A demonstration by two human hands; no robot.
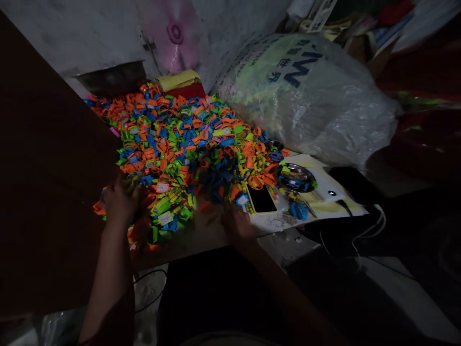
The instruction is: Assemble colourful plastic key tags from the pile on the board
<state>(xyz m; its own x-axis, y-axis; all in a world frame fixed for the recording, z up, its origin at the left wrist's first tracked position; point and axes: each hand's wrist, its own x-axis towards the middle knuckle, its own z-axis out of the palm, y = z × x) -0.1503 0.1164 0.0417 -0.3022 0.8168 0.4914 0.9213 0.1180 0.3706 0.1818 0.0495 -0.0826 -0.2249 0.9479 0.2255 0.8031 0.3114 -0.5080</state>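
A large heap of orange, blue and green plastic toy watches [187, 129] covers the table. At the heap's left edge is my left hand [121, 202], its thumb and fingers around a yellow-green plastic piece [130, 184] that is too dark to make out fully. My right hand [237, 223] is low over the table's front edge, fingers curled in; whatever they hold is hidden in shadow. Just right of that hand lies a phone [261, 198] with a dark screen. Small yellow pieces [175, 196] are scattered among the watches.
A round metal dish [296, 178] holds small coloured parts. Behind it bulges a big clear plastic sack [306, 96]. A metal basin [113, 77] and a pink fan [175, 36] stand at the back. A dark brown panel [46, 182] blocks the left side. White cables [370, 228] hang at the right.
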